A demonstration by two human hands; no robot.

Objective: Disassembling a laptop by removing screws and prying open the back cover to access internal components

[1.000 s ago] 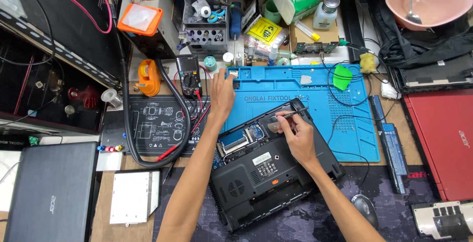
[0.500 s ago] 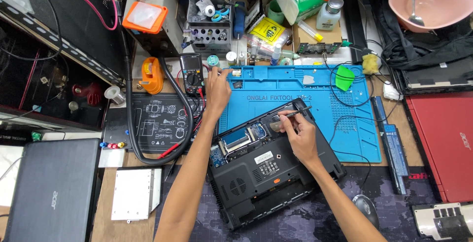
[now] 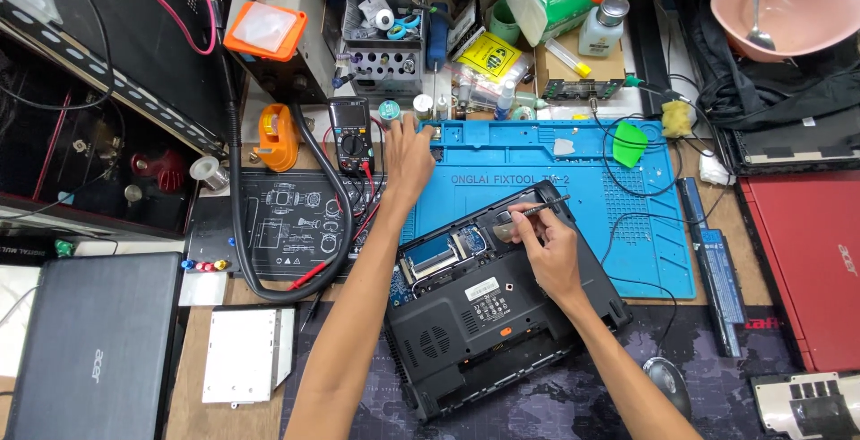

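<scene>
Head view: my right hand (image 3: 548, 252) has its fingers clamped on one thin tool (image 3: 546, 210), over one black laptop base (image 3: 484, 314), underside opened, on the blue mat (image 3: 573, 180); left hand (image 3: 408, 155) fingers spread apart beside the multimeter (image 3: 350, 133).

An opened laptop (image 3: 484, 314) lay near centre, its far end on a work mat (image 3: 573, 198). Left of the mat stood a multimeter (image 3: 350, 131); a closed laptop (image 3: 90, 350) lay at near left. A battery (image 3: 712, 270) lay right of the mat, a bowl (image 3: 788, 5) far right.
</scene>
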